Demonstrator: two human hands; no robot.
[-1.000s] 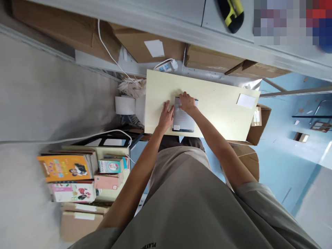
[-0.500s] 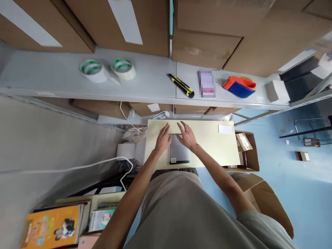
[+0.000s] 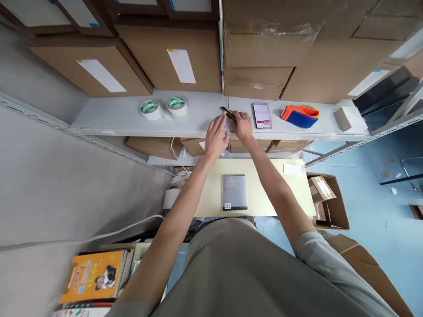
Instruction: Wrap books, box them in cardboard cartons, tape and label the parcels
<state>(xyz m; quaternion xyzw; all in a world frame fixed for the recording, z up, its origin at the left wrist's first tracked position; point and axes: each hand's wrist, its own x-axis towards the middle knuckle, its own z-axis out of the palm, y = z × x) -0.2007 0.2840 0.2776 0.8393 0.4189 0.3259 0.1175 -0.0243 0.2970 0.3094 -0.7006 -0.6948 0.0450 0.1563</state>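
Touching the box cutter [image 3: 229,113] with right hand [image 3: 243,125], fingers over handle end; can't tell if it's grasped. Left hand [image 3: 215,135] unclenched, fingers extended, tips right by the cutter, contact unclear. Cutter lies on the grey shelf [image 3: 122,112], near mid front edge, blade end pointing to back edge and left. Same shelf: two tape rolls [image 3: 150,110] toward left end, phone [image 3: 261,116] just right of right hand, orange-blue item [image 3: 302,117] toward right end. Below, flat grey packet [image 3: 235,192] at table's [image 3: 211,193] near edge; white card [image 3: 292,168] by far right corner.
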